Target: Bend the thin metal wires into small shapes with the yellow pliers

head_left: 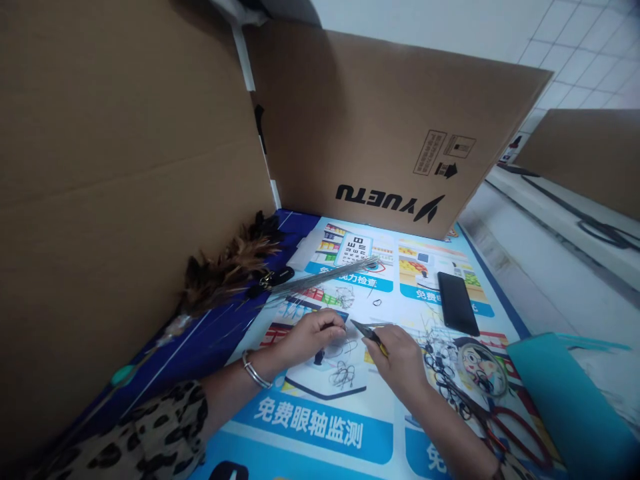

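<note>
My left hand (314, 333) rests on a printed poster (320, 427) with its fingers curled, pinching a thin piece of wire too fine to make out well. My right hand (400, 357) is closed round small pliers (369, 333) with yellow-and-black handles, their tip pointing left toward my left fingers. Bent wire pieces (344, 375) lie just below both hands. A bundle of straight thin wires (327, 277) lies above my left hand. A silver bangle (255, 372) circles my left wrist.
Cardboard walls (380, 127) enclose the back and left. A feather duster (225, 267) lies at the left, a black phone (457, 303) at the right. More wire hooks (445, 363) and red-handled scissors (515, 433) sit lower right, beside a teal folder (565, 393).
</note>
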Demonstrator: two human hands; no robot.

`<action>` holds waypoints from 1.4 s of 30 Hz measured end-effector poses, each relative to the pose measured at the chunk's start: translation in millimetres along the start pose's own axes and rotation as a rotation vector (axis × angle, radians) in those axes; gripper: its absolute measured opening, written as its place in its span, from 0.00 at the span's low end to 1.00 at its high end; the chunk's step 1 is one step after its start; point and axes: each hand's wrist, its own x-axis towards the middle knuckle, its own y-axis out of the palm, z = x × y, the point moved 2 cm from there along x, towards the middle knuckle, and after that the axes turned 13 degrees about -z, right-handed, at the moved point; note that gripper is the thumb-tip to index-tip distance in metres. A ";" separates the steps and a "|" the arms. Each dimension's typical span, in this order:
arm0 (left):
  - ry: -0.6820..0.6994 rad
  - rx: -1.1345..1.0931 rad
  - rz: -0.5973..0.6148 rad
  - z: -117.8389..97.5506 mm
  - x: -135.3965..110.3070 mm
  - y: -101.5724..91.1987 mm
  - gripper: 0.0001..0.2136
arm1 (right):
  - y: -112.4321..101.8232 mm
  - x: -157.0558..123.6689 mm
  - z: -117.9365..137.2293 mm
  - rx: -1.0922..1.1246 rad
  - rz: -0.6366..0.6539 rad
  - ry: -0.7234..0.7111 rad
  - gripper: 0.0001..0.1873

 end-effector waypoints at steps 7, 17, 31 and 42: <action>-0.053 -0.013 -0.034 3.1 -0.9 -0.3 0.07 | -0.7 2.8 -8.3 -0.038 0.039 0.037 0.13; -0.090 -0.074 -0.054 6.6 -0.2 -3.3 0.07 | -4.2 8.2 -15.2 -0.102 0.176 -0.084 0.11; -0.069 -0.052 -0.047 2.3 -0.6 -4.0 0.06 | -1.3 4.3 -9.3 -0.122 0.187 -0.136 0.10; -0.093 -0.095 -0.053 4.6 -1.4 -3.1 0.07 | -4.7 6.2 -10.0 -0.148 0.127 -0.164 0.10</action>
